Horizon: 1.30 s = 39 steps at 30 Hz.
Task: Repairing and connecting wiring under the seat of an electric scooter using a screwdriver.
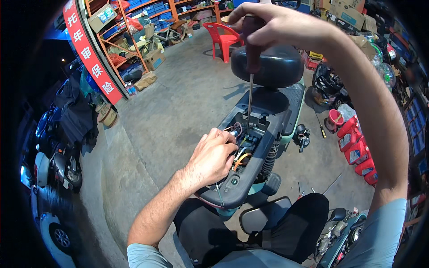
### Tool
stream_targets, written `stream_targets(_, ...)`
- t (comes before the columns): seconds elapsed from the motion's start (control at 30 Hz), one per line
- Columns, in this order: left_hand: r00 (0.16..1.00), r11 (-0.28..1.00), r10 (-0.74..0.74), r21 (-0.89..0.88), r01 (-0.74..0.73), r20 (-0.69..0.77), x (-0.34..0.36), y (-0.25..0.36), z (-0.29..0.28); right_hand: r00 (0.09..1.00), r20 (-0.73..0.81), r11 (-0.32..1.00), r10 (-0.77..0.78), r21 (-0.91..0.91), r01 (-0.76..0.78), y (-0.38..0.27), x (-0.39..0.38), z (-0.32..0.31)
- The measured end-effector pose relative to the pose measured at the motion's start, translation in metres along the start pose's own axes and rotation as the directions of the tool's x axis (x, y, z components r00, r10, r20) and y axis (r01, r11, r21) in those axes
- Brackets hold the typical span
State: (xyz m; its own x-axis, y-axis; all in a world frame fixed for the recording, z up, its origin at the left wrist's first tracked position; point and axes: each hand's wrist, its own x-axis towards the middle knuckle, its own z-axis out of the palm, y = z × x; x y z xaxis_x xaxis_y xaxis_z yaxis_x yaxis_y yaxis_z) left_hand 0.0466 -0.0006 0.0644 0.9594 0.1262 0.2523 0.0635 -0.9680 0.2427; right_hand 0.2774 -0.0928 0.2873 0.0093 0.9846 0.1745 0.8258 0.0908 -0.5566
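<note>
My right hand (286, 26) is wrapped round the dark red handle of a long screwdriver (253, 60), held upright. Its thin metal shaft runs down into the open compartment of a scooter (243, 193), where the tip is lost among dark parts. My left hand (206, 157) rests at the compartment's left edge, its fingers bent inward and pressed together by the cables. Whatever those fingertips grip is hidden. Orange and white wires (241, 161) show beside them. The black seat (268, 67) stands tipped up at the compartment's far end.
A coil-spring shock absorber (270, 158) flanks the scooter's right side. On the floor to the right are red jugs (356, 149), a red bucket (334, 119) and a yellow-handled tool (323, 131). A red plastic chair (222, 39) stands beyond, before orange shelving (134, 42).
</note>
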Motion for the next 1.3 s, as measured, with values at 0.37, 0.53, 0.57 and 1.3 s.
stream_targets(0.37, 1.0, 0.999, -0.018, -0.028, 0.018, 0.008, -0.001, -0.002, -0.001, 0.981, 0.027, 0.981, 0.192, 0.011, -0.193, -0.046, -0.013, -0.009)
stream_targets(0.53, 1.0, 1.0, -0.021, -0.017, 0.021, 0.01, -0.003, -0.003, -0.001, 0.916, -0.164, 0.887, 0.366, 0.361, -0.289, -0.058, -0.006, 0.022)
stream_targets(0.57, 1.0, 1.0, -0.019, -0.017, 0.02, 0.008, -0.003, -0.003, -0.001, 0.916, -0.11, 0.861, 0.385, 0.401, -0.314, -0.061, -0.008, 0.023)
stream_targets(1.3, 0.999, 0.999, -0.046, -0.027, 0.046, 0.011, -0.008, -0.005, -0.002, 0.96, -0.272, 0.989, -0.064, 0.112, 0.098, -0.028, -0.019, 0.043)
